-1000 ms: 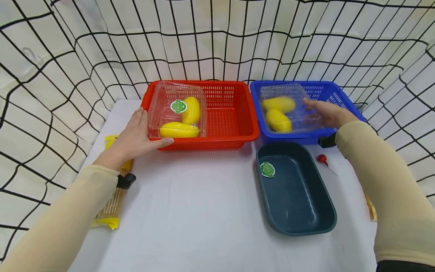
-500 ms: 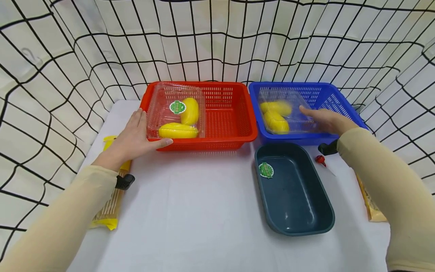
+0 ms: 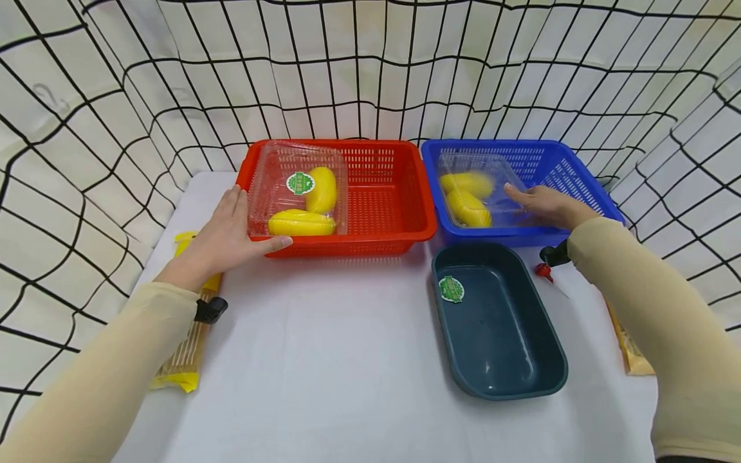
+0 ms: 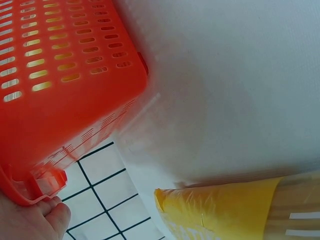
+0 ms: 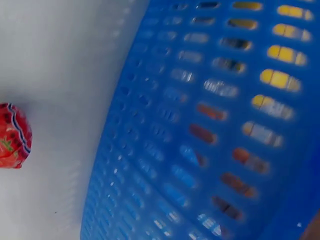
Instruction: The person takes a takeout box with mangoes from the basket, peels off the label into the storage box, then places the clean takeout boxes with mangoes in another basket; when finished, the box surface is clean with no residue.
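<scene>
My left hand [image 3: 222, 238] rests on the left front corner of the red basket [image 3: 379, 247], its fingers along the left rim and its thumb on the front rim. A clear lidded box [image 3: 272, 180] with yellow fruit-shaped pieces and a green sticker lies in that basket's left part. My right hand [image 3: 552, 204] reaches into the blue basket [image 3: 604, 202] and holds the right edge of a second clear plastic box [image 3: 512, 215]. It also holds yellow fruit-shaped pieces [image 3: 469, 208]. In the right wrist view fingers show dimly through the blue basket's [image 5: 125, 165] slots.
A dark teal tray [image 3: 498, 334] with a green sticker stands before the blue basket. Beside it lies a red-wrapped lollipop [image 3: 543, 271]. A yellow-ended packet [image 3: 185, 360] lies under the left forearm, another packet [image 3: 637, 357] by the right. Black netting [image 3: 359, 83] encloses the white table.
The right hand and the clear box have sunk lower into the blue basket, and the hand has shifted slightly left. The left hand stays at the red basket.
</scene>
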{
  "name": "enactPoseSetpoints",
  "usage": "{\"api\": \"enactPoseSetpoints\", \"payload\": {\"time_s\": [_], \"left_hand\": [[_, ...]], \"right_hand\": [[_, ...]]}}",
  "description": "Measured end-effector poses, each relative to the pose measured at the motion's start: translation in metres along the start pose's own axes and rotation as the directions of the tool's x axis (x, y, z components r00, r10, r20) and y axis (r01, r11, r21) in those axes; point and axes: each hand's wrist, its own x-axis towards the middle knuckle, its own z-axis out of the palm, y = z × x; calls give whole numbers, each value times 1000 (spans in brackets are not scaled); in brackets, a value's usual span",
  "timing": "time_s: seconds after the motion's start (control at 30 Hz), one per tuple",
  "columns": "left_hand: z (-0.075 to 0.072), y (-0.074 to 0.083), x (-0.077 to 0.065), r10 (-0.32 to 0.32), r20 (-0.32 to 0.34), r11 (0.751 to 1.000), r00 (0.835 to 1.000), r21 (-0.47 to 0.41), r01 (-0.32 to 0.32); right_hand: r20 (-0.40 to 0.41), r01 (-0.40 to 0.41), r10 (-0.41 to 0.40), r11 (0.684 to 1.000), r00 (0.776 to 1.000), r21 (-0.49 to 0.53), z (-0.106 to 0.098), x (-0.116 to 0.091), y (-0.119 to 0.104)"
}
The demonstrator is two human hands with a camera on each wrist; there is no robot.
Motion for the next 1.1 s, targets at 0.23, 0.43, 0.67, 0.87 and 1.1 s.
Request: {"api": "enactPoseSetpoints", "payload": {"time_s": [0.23, 0.43, 0.67, 0.87, 1.1], "left_hand": [[1, 0, 0, 6, 0, 1000, 1000, -3, -6], [1, 0, 0, 6, 1, 1000, 1000, 6, -6], [1, 0, 0, 14, -6, 1000, 1000, -2, -14], [1, -2, 1, 8, 7, 1000, 1000, 18, -8], [-1, -1, 0, -8, 19, 1000, 1000, 20, 8]], "right_hand": [[32, 32, -32, 999, 999, 6, 1, 6, 5], [39, 38, -38, 999, 999, 24, 3, 9, 5], [42, 27, -28, 1000, 999, 15, 0, 5, 7], [30, 13, -14, 999, 999, 32, -2, 1, 4], [47, 9, -9, 1000, 999, 11, -5, -1, 1]]}}
